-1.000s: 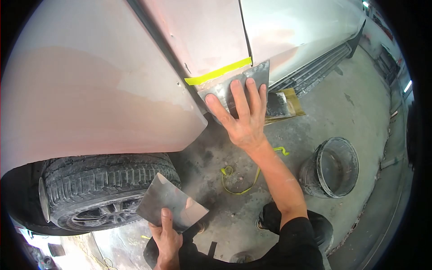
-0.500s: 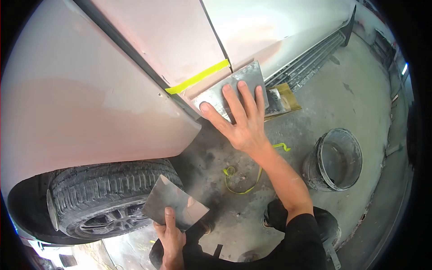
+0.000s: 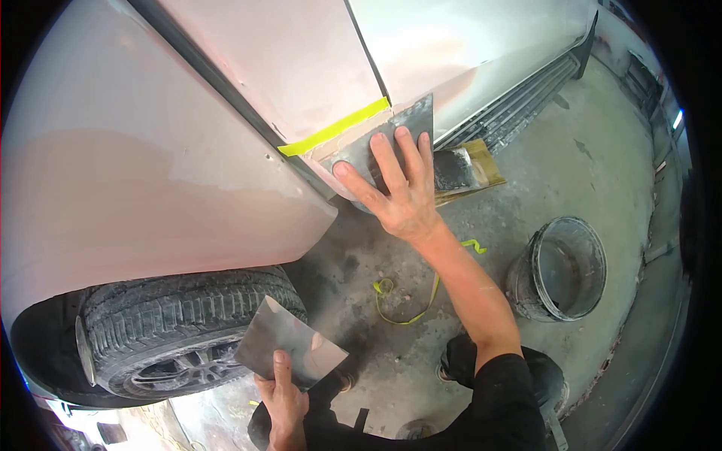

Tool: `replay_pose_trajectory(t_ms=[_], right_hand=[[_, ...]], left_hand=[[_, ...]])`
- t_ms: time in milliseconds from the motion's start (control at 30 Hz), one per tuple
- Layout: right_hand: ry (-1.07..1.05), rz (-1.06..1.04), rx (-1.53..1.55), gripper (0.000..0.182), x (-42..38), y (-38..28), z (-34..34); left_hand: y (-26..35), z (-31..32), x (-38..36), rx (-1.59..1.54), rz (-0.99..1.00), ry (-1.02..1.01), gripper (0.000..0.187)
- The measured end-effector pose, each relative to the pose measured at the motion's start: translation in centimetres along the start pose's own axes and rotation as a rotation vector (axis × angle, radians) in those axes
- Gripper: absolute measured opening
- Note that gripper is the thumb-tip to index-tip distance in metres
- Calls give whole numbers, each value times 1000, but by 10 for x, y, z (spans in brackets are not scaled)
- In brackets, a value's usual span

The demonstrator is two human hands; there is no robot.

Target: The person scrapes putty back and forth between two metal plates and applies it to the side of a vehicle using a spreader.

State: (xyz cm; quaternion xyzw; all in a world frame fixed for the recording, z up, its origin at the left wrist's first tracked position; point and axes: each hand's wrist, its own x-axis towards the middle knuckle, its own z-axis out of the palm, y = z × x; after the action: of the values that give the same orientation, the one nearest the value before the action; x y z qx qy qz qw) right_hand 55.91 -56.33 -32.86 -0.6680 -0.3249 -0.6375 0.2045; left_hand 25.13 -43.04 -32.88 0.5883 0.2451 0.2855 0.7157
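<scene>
With its fingers spread over a thin metal spreader [image 3: 412, 117], my right hand [image 3: 400, 192] presses the plate against the lower edge of the car body panel [image 3: 226, 83]. Yellow tape [image 3: 335, 128] runs just above the spreader, with a pinkish filler strip [image 3: 347, 139] below it. Down near the wheel, my left hand [image 3: 284, 402] grips a second metal plate [image 3: 289, 344], its thumb on the plate's face. That plate is tilted and has light material along its right side.
A tire [image 3: 195, 316] stands at lower left. On the floor [image 3: 602, 143] are a dirty bucket [image 3: 568, 270] at right, a loose yellow tape strip [image 3: 412, 319], and a board with dark smears [image 3: 489, 161] beside the ribbed side step [image 3: 519, 98].
My right hand and its spreader have shifted slightly left, and the spreader is tilted differently, so more of the filler strip under the tape shows. My left hand has barely moved.
</scene>
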Motion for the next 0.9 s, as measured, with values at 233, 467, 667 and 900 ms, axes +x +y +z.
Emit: replay_pose_trajectory(t_ms=[233,467,667,900], right_hand=[[-233,13,28,45,-36,-4,-27],[-119,35,3,49,5,-10,-35],[-1,31,-38,51,20,-9,-20],[30,51,-65,50,21,-14,-16]], left_hand=[[-2,4,-2,0,-24,-4,25],[-1,5,-1,12,-12,-38,28],[-1,4,0,27,-26,-29,30],[3,6,-3,29,-37,-15,29]])
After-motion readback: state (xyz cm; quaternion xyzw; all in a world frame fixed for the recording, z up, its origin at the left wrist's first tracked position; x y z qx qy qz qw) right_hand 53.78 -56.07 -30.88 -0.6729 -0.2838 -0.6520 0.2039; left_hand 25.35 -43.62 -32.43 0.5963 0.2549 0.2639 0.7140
